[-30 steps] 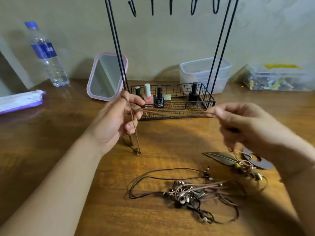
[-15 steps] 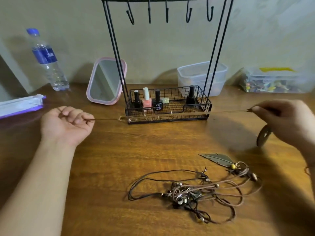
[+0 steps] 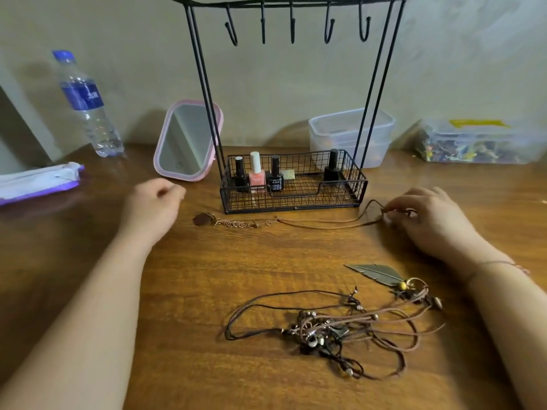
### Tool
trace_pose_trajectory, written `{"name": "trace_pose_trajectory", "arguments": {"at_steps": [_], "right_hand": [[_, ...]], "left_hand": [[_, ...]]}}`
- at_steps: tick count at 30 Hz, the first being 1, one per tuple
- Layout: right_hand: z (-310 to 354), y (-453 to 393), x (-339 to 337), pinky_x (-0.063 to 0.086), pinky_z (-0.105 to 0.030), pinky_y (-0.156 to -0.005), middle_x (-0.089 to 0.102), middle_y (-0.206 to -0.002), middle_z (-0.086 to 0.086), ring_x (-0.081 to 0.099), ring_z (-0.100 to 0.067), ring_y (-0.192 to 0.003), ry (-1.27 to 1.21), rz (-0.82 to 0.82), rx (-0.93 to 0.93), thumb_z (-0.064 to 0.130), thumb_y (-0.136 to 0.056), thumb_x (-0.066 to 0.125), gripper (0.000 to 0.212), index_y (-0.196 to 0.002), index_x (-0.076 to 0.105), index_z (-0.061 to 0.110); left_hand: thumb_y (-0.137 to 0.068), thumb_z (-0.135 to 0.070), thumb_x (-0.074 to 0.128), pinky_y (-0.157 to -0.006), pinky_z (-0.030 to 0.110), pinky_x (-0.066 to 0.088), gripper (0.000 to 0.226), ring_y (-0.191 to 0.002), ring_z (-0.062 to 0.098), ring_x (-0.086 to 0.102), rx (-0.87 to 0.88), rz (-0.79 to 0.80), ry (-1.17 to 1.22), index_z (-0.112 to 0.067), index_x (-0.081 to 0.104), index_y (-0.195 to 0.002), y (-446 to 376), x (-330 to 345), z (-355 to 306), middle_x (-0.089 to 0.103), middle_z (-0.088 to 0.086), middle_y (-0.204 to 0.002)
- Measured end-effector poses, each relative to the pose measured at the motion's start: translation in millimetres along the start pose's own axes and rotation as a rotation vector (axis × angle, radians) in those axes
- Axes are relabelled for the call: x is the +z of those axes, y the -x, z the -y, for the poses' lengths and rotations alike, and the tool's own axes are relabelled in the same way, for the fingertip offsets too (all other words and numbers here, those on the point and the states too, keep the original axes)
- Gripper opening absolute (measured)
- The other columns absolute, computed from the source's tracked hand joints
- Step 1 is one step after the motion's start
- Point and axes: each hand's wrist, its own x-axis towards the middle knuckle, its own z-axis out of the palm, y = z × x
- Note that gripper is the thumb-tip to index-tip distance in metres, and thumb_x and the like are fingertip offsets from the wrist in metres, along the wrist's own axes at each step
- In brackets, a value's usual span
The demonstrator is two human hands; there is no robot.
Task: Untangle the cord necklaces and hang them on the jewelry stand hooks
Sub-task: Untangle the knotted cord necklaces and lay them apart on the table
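A brown cord necklace (image 3: 319, 223) with a ring chain and a dark pendant lies stretched flat on the table in front of the black jewelry stand (image 3: 291, 199). My right hand (image 3: 429, 220) pinches its right end. My left hand (image 3: 154, 208) hovers just left of the pendant, fingers loosely curled, holding nothing. The stand's hooks (image 3: 292, 25) hang bare along the top bar. A tangle of cord necklaces (image 3: 334, 329) with beads lies near the front, and a metal feather pendant (image 3: 376, 272) rests at its upper right.
Nail polish bottles (image 3: 257, 177) stand in the stand's wire basket. A pink-framed mirror (image 3: 186, 140) leans behind it on the left. A water bottle (image 3: 85, 105) and a wipes pack (image 3: 38, 182) sit far left. Clear plastic boxes (image 3: 352, 134) stand at the back right.
The cord was held taut in the air between both hands; now it lies on the table. My left hand has let go of its end and moved right. My right hand came down.
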Motion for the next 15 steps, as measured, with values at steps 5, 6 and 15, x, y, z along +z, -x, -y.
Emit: {"name": "trace_pose_trajectory", "arguments": {"at_steps": [5,6,15], "right_hand": [[15.8,11.0,-17.1,0.046,-0.048,-0.091,0.063,-0.115,-0.001,0.05,-0.029,-0.109,-0.022,0.01,0.015,0.036,-0.083,0.067,0.031,-0.113,0.067,0.029],[23.3,13.1,-24.6,0.049,-0.045,-0.087,0.063,-0.106,0.004,0.052,-0.027,-0.104,-0.029,-0.035,-0.017,0.037,-0.082,0.069,0.027,-0.107,0.069,0.029],[70.8,37.7,-49.5,0.053,-0.033,-0.076,0.058,-0.093,0.013,0.056,-0.012,-0.088,0.272,0.649,-0.032,0.062,-0.071,0.069,0.037,-0.091,0.057,0.034]], "left_hand": [[-0.089,-0.03,0.062,-0.072,0.029,0.039,0.01,-0.088,0.016,0.058,0.372,-0.028,-0.385,-0.023,0.069,-0.086,28.6,6.9,-22.4,0.063,-0.009,-0.086],[-0.089,-0.031,0.064,-0.072,0.026,0.039,0.009,-0.087,0.013,0.057,0.449,0.002,-0.358,-0.024,0.068,-0.088,37.4,8.4,-30.7,0.063,-0.01,-0.087],[-0.088,-0.06,0.052,-0.091,0.033,0.047,0.037,-0.104,0.003,0.047,0.935,0.777,-0.389,-0.035,0.06,-0.115,127.2,50.6,-69.2,0.057,-0.02,-0.109]]}}
